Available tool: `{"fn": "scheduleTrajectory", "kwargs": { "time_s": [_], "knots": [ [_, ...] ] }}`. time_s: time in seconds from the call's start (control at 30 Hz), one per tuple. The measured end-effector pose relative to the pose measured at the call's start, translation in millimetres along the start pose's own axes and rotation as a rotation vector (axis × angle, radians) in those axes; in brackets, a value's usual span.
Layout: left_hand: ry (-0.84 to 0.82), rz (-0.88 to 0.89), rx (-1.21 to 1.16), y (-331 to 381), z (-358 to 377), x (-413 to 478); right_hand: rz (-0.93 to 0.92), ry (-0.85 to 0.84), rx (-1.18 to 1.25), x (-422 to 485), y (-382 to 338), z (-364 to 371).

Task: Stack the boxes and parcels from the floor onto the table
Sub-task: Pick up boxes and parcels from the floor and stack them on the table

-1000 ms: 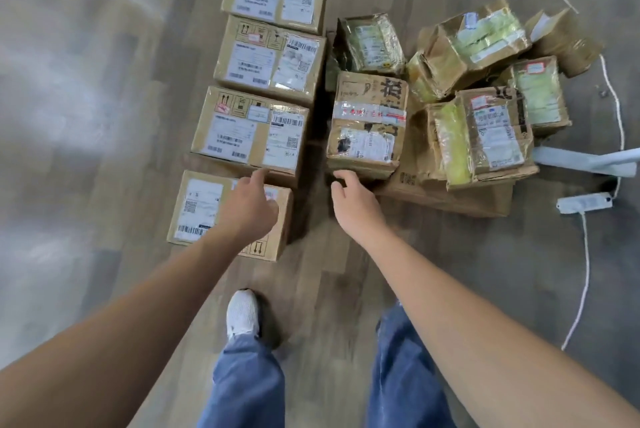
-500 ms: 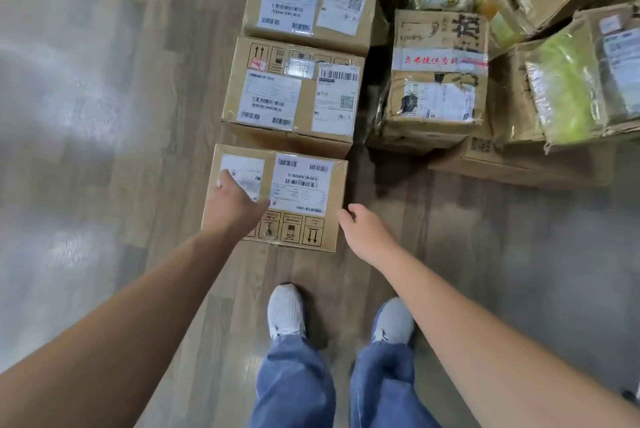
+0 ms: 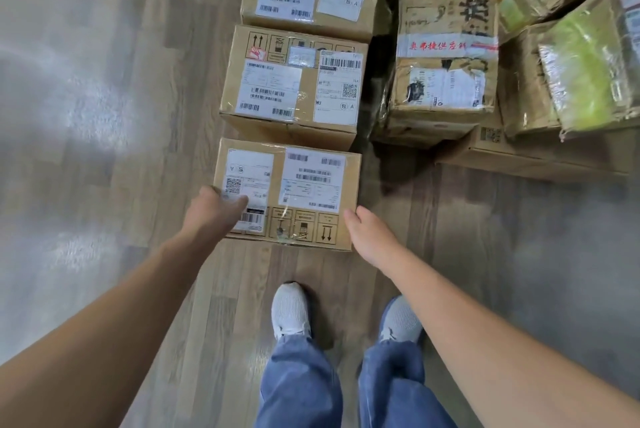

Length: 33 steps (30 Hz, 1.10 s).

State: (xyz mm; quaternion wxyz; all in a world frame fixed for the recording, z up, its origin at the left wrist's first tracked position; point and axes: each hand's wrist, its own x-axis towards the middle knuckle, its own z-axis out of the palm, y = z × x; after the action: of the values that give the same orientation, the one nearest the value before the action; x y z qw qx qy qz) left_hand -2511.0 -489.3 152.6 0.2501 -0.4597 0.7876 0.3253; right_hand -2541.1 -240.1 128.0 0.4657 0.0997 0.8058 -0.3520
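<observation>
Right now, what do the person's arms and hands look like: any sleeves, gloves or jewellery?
No sleeves show on the left arm or the right arm; both are bare to the picture's edge. The left hand and right hand are bare too, with no gloves, watch, bands or rings visible. Below are blue jeans and pale grey shoes.

The middle box [image 3: 294, 81] bears a label [image 3: 337, 88] reading "WU" beside upward arrows [image 3: 257, 41].

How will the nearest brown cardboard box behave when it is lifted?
Probably stiff: the brown cardboard box has crisp, undented edges. Its glossy tape over the labels may feel slippery. Low and wide, it should hardly tip.
</observation>
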Motion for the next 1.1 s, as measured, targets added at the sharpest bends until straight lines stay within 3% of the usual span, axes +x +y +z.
{"fn": "scheduleTrajectory", "kwargs": {
  "time_s": [0.23,0.6,1.1],
  "knots": [
    [-0.095,0.199,0.049,51.8,-22.8,-91.0,-0.034,0.107,0.077,-76.8,-4.2,-79.4],
    [-0.151,0.542,-0.118,140.9,-90.7,-301.9,-0.139,0.373,0.145,-281.7,-52.5,-239.4],
    [-0.381,0.993,-0.045,300.9,-177.6,-486.9,-0.253,1.124,0.290,-553.4,-116.4,-374.6]
  ]
}}
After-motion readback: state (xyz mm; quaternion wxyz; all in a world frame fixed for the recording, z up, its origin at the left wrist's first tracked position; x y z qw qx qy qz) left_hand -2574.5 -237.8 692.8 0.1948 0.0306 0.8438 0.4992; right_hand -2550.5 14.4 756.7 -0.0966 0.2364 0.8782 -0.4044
